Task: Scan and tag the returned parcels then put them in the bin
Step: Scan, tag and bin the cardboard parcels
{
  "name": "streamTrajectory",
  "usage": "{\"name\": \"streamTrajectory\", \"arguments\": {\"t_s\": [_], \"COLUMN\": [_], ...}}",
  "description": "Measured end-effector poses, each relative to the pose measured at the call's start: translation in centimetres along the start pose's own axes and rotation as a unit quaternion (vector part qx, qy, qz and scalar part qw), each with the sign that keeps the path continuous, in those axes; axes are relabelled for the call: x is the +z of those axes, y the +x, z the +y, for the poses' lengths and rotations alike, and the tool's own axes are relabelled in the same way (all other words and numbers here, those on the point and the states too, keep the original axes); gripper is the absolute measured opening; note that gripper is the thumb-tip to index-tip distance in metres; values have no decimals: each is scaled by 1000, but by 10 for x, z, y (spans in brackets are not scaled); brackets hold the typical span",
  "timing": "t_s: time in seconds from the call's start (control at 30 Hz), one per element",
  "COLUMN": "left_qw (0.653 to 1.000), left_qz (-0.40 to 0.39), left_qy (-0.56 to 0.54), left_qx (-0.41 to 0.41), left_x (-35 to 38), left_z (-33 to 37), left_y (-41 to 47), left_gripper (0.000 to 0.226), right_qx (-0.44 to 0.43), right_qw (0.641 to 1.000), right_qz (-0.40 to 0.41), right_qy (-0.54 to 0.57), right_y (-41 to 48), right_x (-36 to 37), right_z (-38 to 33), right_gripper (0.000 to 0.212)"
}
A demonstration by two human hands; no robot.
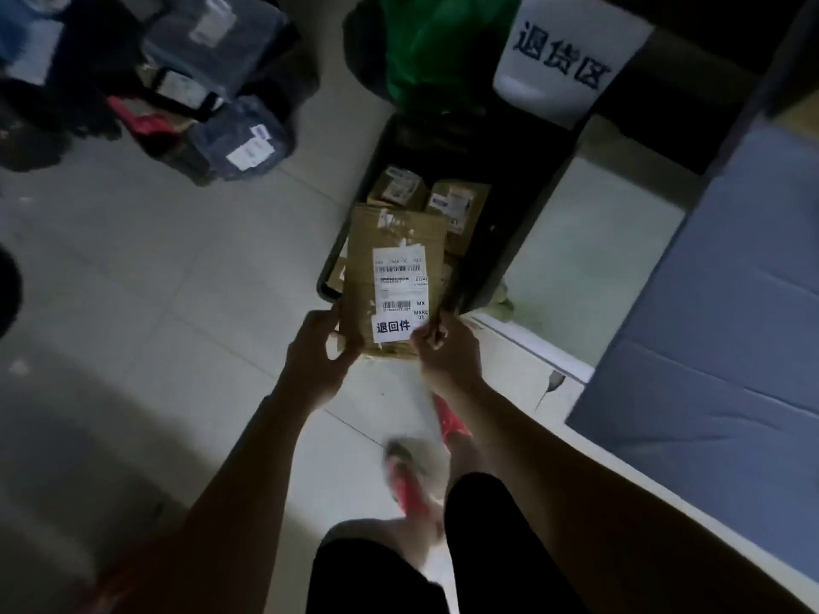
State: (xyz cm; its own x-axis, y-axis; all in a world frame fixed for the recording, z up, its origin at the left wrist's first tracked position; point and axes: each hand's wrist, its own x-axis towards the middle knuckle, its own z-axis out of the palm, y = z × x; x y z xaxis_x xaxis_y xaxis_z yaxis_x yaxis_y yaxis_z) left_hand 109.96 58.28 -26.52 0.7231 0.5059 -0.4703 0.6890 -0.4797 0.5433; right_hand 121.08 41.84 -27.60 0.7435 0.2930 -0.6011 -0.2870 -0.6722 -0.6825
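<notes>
Head view: parcel (399, 232) is held label-up over the near end of the bin (509, 183). Return tag (393, 326) is on it, so this looks like the drop-in step. Left hand (319, 343) grips the near-left corner, thumb on top. Right hand (447, 347) pinches the near-right edge beside the tag. Both hands grasp it, neither let go. Smaller boxes (399, 188) lie in the bin just beyond. Sign (563, 55) stands at the far end. Can't tell if the parcel touches the rim.
</notes>
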Motion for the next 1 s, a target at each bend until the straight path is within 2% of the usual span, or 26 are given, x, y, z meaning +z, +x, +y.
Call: {"name": "streamTrajectory", "arguments": {"t_s": [0.1, 0.27, 0.37, 0.47, 0.6, 0.7, 0.87, 1.0], "left_qw": [998, 984, 980, 977, 971, 974, 980, 976], "left_qz": [-43, -159, -175, -177, -213, -211, -155, -159], "left_qy": [12, 22, 29, 45, 37, 32, 82, 117], "left_qx": [41, 75, 92, 113, 97, 75, 91, 91], "left_x": [11, 69, 109, 144, 166, 170, 186, 175], "left_z": [-15, -60, -91, -124, -171, -192, -196, -180], "left_y": [79, 188, 235, 270, 286, 288, 296, 287], "left_gripper": [51, 45, 45, 41, 38, 43, 37, 29], "right_qx": [57, 81, 114, 132, 126, 132, 153, 144], "right_qw": [998, 993, 988, 988, 991, 991, 987, 988], "right_qz": [15, 78, 95, 80, 35, 22, 34, 15], "right_qy": [34, 37, 32, 18, -18, -24, -36, -49], "right_y": [55, 141, 182, 216, 238, 251, 266, 256], "right_x": [25, 62, 97, 132, 170, 191, 207, 191], "right_z": [11, 63, 99, 134, 167, 177, 187, 173], "right_gripper": [22, 33, 43, 44, 46, 49, 47, 38]}}
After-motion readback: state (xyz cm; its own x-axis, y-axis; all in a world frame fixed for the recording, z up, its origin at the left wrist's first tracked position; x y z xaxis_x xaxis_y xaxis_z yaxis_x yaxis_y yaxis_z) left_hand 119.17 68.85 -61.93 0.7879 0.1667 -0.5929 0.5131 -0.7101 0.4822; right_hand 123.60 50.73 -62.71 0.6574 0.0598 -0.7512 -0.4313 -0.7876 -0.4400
